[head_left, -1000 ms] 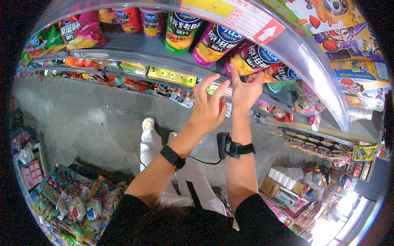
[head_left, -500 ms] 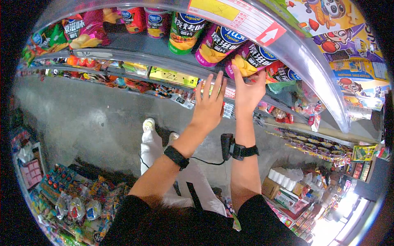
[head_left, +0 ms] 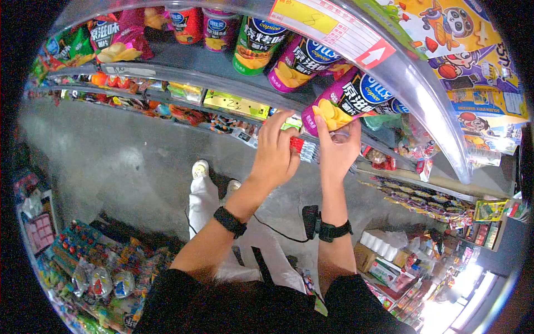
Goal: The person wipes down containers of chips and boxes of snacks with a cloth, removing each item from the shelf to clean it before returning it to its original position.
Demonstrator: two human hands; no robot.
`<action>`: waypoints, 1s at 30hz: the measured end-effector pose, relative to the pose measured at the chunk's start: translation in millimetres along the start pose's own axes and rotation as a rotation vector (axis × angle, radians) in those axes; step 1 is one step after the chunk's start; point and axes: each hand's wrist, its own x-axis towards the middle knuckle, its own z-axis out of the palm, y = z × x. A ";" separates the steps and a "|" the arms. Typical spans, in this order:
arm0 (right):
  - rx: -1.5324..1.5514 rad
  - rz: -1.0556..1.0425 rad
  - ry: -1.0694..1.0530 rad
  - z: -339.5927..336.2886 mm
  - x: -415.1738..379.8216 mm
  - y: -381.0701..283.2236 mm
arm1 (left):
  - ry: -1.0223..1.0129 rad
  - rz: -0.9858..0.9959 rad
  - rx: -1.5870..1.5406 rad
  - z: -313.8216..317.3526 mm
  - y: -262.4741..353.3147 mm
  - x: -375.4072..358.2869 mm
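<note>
Right hand (head_left: 337, 151) grips the purple chip can (head_left: 347, 100); left hand (head_left: 276, 151) curls beside it.

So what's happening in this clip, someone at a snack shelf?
A person stands at a shop shelf stocked with crisp cans and snack bags. Their right hand grips the bottom of a purple crisp can, tilted at the shelf's front edge. Their left hand rests beside it at the shelf edge, fingers curled over small red packets.
</note>
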 end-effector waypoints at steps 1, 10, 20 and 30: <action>-0.003 0.023 -0.012 -1.0 -0.5 -0.3 | 0.016 0.019 -0.066 -2.6 0.3 -0.2; 0.176 0.015 -0.057 2.3 7.2 -4.4 | -0.009 -0.038 -0.274 0.7 19.1 35.9; 0.321 -0.017 -0.040 2.2 4.9 13.8 | -0.158 -0.217 -0.393 6.5 18.6 56.7; 0.149 0.078 -0.254 -36.3 -52.6 28.5 | -0.308 -0.279 -0.568 -8.4 30.9 31.9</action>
